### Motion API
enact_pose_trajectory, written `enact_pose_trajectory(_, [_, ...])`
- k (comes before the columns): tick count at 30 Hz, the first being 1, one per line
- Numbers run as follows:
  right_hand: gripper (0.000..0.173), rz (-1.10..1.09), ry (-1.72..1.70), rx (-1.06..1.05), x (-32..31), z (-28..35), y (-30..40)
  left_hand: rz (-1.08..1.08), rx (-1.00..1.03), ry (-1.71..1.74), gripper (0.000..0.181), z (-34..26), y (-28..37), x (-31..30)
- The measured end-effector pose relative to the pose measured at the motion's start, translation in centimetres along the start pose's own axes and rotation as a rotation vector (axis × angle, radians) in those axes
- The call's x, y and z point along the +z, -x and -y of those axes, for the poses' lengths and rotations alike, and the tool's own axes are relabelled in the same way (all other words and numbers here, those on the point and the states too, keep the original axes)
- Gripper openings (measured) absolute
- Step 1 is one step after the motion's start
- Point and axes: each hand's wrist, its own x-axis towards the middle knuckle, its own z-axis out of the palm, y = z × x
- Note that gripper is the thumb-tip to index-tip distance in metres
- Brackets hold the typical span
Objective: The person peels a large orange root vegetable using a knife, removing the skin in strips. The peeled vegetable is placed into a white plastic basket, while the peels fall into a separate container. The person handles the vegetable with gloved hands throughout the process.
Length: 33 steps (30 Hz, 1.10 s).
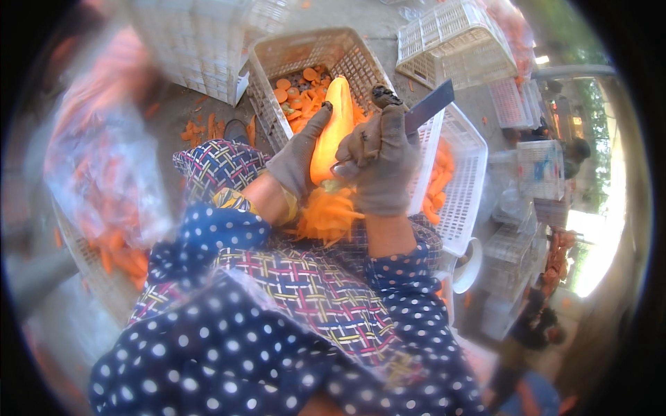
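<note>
A large peeled carrot [334, 130] is held upright over my lap, its thick end towards me. My left hand [304, 148], in a worn grey glove, grips it from the left side. In my gloved right hand [382, 156] is a flat metal blade [429, 106], probably a knife, pointing up to the right; its handle is hidden in the fist. That hand's fingers are close to the carrot's right side; contact is unclear. A bunch of orange shavings [330, 213] lies below the thick end. Beyond the hands, a dirty plastic crate [270, 114] holds carrot slices and peelings.
On the right, a white plastic basket [463, 208] holds peeled carrots. More crates [458, 47] stand farther off. At left is a clear plastic bag [109, 156] with carrots. Scraps [195, 132] litter the floor near a shoe. People are in the right background.
</note>
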Motion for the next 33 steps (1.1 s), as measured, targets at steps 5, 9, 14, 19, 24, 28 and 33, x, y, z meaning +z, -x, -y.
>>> enact_pose_trajectory(5, [0.032, -0.099, 0.107, -0.150, -1.8, -0.2, -4.6, -0.036, -0.082, -0.310, 0.050, 1.6, 2.0, 2.0])
enact_pose_trajectory(9, [0.026, -0.470, 0.504, -0.170, -8.5, -0.5, -13.5, -0.048, -0.224, -0.340, 0.056, 2.4, 4.2, 3.5])
enact_pose_trajectory(14, [0.021, -0.552, 0.823, -0.130, -15.5, 0.8, -13.4, -0.138, -0.029, -0.323, 0.060, 1.5, 3.5, 4.1])
enact_pose_trajectory(19, [0.023, -0.245, 0.246, -0.088, -5.0, 2.2, -4.2, -0.165, 0.109, -0.207, 0.059, 0.1, 0.5, 0.3])
enact_pose_trajectory(24, [0.024, -0.029, 0.042, -0.021, -0.2, 0.0, 1.1, -0.066, 0.085, -0.139, 0.042, 0.6, -0.1, 0.7])
enact_pose_trajectory(28, [0.028, -0.027, -0.011, -0.018, -0.2, 0.1, -1.5, 0.028, -0.071, -0.116, 0.043, 1.1, 1.9, 1.7])
enact_pose_trajectory(33, [0.032, -0.485, 0.460, -0.211, -7.2, -0.4, -11.8, -0.016, -0.230, -0.310, 0.056, 2.4, 4.3, 4.0])
